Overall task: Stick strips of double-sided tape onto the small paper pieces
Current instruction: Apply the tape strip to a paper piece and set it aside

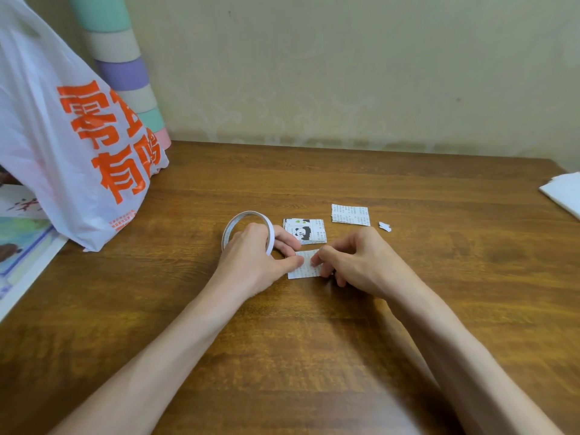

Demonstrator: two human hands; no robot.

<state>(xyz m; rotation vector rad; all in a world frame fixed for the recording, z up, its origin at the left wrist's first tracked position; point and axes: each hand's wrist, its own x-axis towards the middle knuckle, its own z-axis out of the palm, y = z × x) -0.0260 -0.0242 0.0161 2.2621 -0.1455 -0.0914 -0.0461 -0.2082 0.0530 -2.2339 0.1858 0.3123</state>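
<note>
From my remote seat, reading left to right: some printed colour sheets lie at the far left edge of the brown wooden table, and a white plastic bag with orange characters slumps over them in front of one pastel-striped cylinder. Near the middle, the left hand grips the one thin white ring of double-sided tape, fingers curled over its rim and thumb reaching toward the small printed paper piece that lies flat on the wood between both hands. Just behind it sits one small stack of cut pieces with a panda picture on top; I cannot count its layers. The right hand is drawn in close to the left, thumb and forefinger pinching at the upper right edge of the small printed paper piece. Whether a strip of tape sits in that pinch I cannot tell. Further right lies one single printed piece, apart from the stack, then one tiny white scrap, and a few white sheets at the table's right edge. I judge the job early: a strip is being laid on the piece in hand, the lone piece may be finished, though no tape shows on it, and the stack waits.
</note>
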